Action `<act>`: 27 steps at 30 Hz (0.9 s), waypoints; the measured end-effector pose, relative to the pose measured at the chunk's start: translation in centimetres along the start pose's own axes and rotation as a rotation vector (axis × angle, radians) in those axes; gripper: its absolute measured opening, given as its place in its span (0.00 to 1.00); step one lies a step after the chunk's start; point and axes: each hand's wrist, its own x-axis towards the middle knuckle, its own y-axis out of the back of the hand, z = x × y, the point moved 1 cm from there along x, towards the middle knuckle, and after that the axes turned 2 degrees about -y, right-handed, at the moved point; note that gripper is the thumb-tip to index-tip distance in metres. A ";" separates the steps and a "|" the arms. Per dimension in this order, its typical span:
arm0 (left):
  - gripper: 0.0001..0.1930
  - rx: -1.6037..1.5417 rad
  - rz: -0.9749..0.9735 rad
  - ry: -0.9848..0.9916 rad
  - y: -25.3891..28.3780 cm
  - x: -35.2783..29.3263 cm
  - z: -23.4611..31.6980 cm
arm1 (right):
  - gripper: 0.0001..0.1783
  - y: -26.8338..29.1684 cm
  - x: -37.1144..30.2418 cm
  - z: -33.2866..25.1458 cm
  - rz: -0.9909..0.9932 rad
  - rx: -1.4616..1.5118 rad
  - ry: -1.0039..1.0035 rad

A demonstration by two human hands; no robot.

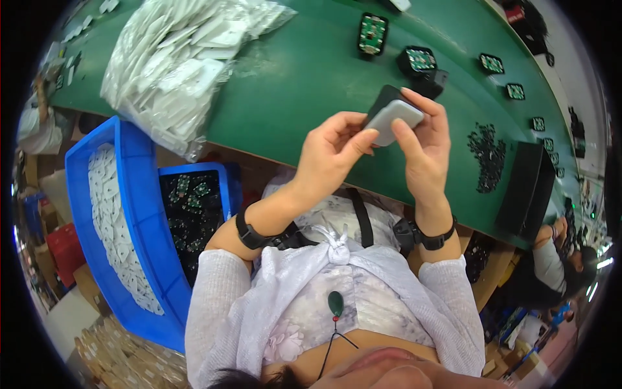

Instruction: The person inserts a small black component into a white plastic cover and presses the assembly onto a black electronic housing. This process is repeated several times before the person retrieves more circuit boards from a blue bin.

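Observation:
Between my hands, above the near edge of the green table (291, 78), is a small black housing with a light grey cover (398, 118) on its upper side. My left hand (334, 152) grips its left edge, thumb and fingers pinched on it. My right hand (426, 146) holds the right side, its thumb on the cover and its fingers behind. Just beyond my right fingers lies an empty-looking black casing (435, 83). Beside that is a black housing with a green circuit board (420, 60); another open housing (373, 34) lies farther back.
A clear bag of white covers (188, 78) lies at left. Below are a blue crate (139, 194) of white covers and a blue bin (230, 188) of circuit-board parts. Small black pieces (487, 155) and a black box (528, 188) sit at right, near another person (551, 272).

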 end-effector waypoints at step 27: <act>0.20 2.067 0.499 -0.558 14.3 9.1 8.3 | 0.21 15.8 24.6 -0.1 -0.142 -0.770 -0.072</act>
